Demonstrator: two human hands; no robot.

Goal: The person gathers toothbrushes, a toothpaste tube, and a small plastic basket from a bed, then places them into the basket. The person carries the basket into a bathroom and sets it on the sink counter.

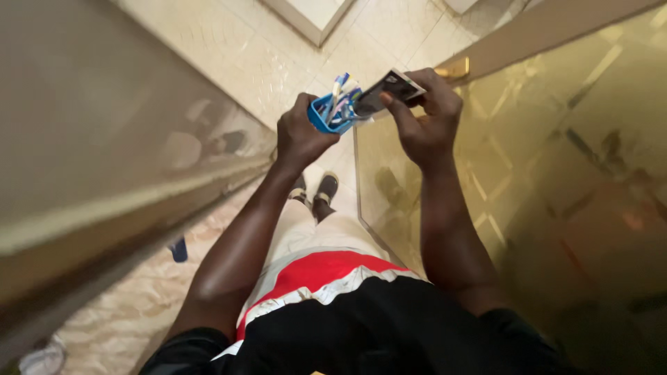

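Seen from above, a standing person's left hand (300, 132) grips a small blue cup (325, 114) of toothbrushes; the right hand (427, 114) pinches a dark flat packet (389, 90) at its rim. Held above the tiled floor (278, 48), a tilted cup could spill its brushes.

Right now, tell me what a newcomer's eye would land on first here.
Top centre, the left hand grips a small blue plastic holder with toothbrushes sticking out. Beside it, the right hand holds a flat dark rectangular packet against the holder's rim. Below, red, white and black clothing fills the foreground above the cream tiled floor.
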